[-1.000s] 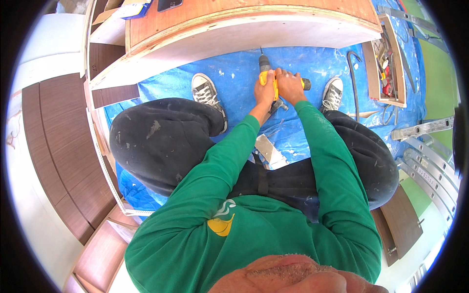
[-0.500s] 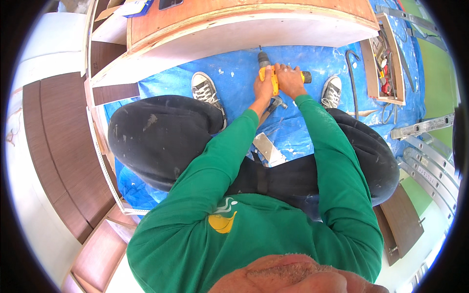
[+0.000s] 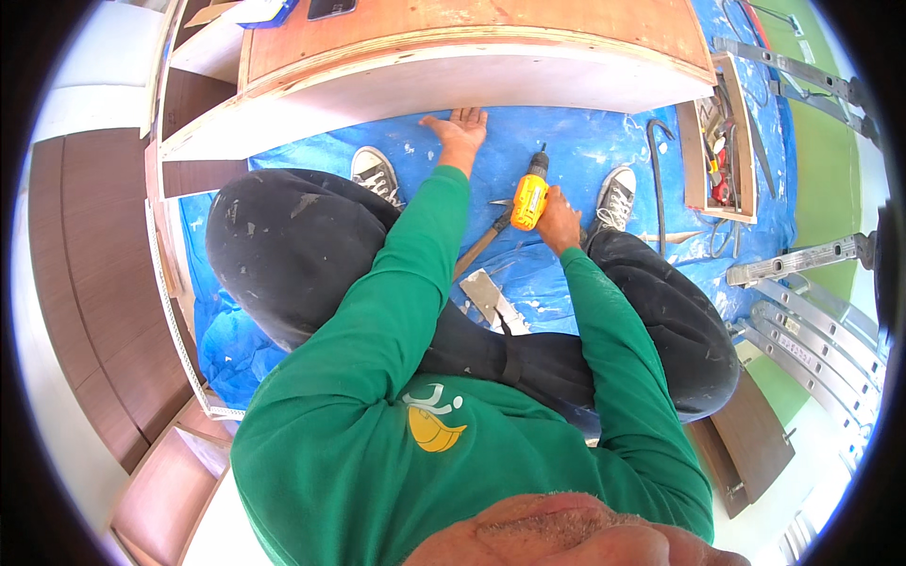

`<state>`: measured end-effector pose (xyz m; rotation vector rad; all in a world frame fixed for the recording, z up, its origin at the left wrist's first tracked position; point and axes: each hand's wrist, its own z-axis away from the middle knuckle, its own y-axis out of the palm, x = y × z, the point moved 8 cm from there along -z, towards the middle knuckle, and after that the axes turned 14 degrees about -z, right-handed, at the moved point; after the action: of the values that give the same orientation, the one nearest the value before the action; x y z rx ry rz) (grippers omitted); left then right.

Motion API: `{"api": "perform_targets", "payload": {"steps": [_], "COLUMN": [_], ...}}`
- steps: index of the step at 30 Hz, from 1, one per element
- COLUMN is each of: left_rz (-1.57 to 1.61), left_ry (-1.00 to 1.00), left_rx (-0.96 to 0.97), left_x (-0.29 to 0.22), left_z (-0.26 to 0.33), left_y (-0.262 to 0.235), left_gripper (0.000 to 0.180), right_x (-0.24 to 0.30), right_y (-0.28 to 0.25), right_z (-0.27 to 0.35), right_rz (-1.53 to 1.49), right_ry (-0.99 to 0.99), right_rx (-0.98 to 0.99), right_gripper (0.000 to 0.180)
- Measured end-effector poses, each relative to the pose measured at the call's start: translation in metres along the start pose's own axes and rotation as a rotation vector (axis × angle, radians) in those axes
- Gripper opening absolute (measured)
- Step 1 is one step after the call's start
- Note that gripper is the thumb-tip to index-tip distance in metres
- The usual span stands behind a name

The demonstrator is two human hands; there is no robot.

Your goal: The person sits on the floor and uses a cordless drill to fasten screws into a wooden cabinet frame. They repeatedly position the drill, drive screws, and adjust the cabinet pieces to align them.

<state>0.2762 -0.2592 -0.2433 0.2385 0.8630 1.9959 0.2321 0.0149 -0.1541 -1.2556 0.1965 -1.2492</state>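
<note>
My right hand (image 3: 561, 224) grips the handle of a yellow and black cordless drill (image 3: 529, 201), its bit pointing away toward the wooden cabinet. Palm up and fingers stretched out, my left hand (image 3: 461, 135) is at the lower edge of the cabinet's white front panel (image 3: 406, 83); its fingertips reach the panel's bottom edge, and I cannot tell whether they press on it. Below the drill lies a hammer (image 3: 483, 243) on the blue tarp (image 3: 557, 283), partly hidden. Near it rests a pale flat offcut (image 3: 491, 300).
A wooden toolbox (image 3: 698, 160) with several hand tools stands at the right, beside a dark crowbar (image 3: 658, 189). Aluminium ladders (image 3: 802, 259) lean in from the right edge. A phone (image 3: 330, 8) lies on the cabinet top. Brown panels (image 3: 90, 283) stand at the left.
The drill has come back from the white panel, now in my right hand alone. My left hand has let go of it and moved left to the panel's lower edge.
</note>
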Motion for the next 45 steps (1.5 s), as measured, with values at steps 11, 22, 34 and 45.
{"api": "perform_targets", "payload": {"steps": [11, 22, 34, 45], "left_rz": [-0.016, 0.009, 0.226, 0.295], "left_ry": [0.086, 0.162, 0.335, 0.336], "left_rx": [0.108, -0.141, -0.004, 0.013], "left_x": [-0.050, -0.062, -0.142, -0.223], "left_z": [-0.027, 0.006, 0.002, 0.004], "left_y": [0.021, 0.015, -0.009, -0.044], "left_gripper": [0.098, 0.083, 0.088, 0.092], "right_x": [-0.026, -0.041, -0.047, -0.041], "right_y": [0.016, 0.021, 0.039, 0.028], "right_z": [0.013, 0.008, -0.007, -0.025], "right_rz": [-0.070, -0.083, -0.161, 0.096], "right_ry": [0.102, 0.155, 0.061, 0.154], "right_rx": [0.011, 0.078, 0.203, 0.355], "right_gripper": [0.035, 0.043, 0.063, 0.087]}}
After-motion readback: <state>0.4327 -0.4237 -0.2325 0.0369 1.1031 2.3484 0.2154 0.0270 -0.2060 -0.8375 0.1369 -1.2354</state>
